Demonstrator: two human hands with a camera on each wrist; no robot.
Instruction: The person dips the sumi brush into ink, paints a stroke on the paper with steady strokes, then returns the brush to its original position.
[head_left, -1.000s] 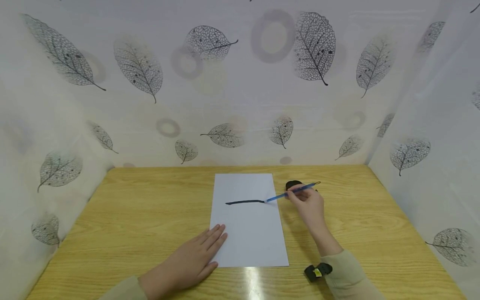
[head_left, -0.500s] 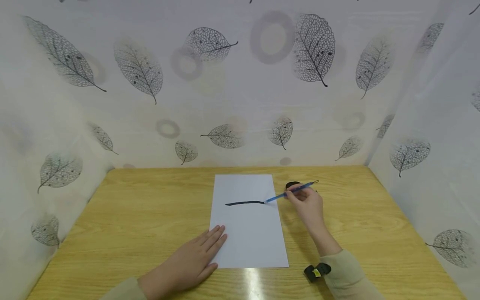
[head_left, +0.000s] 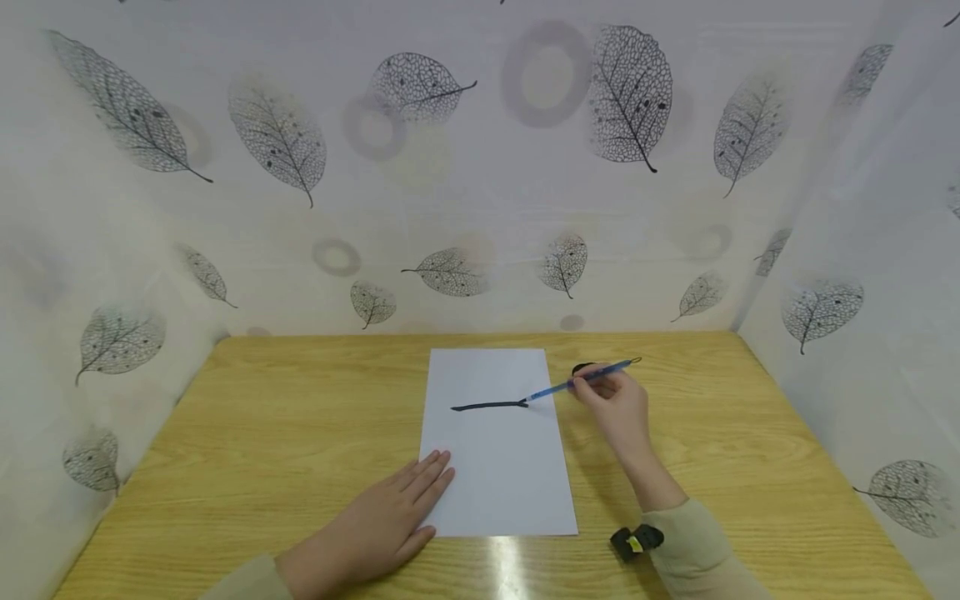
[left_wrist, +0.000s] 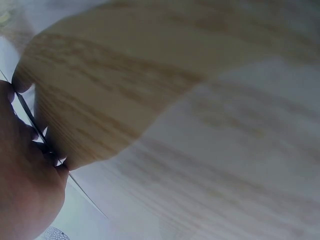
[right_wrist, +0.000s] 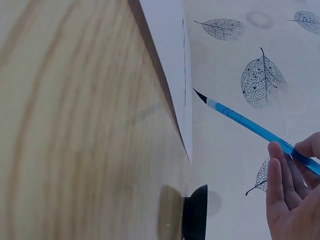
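While the right hand [head_left: 618, 412] is pinching a blue-handled calligraphy brush [head_left: 551, 390] between thumb and fingers, the left hand [head_left: 382, 517] is lying flat, holding nothing, its fingers straight and its thumb standing a little apart. The left fingers are resting on the near left part of a white sheet of paper [head_left: 502, 475], which is lying on the wood-grain table [head_left: 262, 433] between the two hands. Across the sheet, beyond the left fingertips, a single black ink stroke [head_left: 487, 406] is running sideways toward the right hand. The brush is slanting down from the right hand toward the stroke's right end; in the right wrist view its dark pointed tip [right_wrist: 201, 96] is hovering just clear of the paper. At the other end, a small loop [head_left: 636, 359] is sticking out past the right hand. Just beyond that hand, a black dish [right_wrist: 195, 215] is sitting on the table, partly hidden in the head view. A black strap device [head_left: 636, 542] with a yellow label is showing beside the right sleeve [head_left: 693, 546]. Beyond both hands, a leaf-print curtain [head_left: 480, 192] is hanging behind the table.
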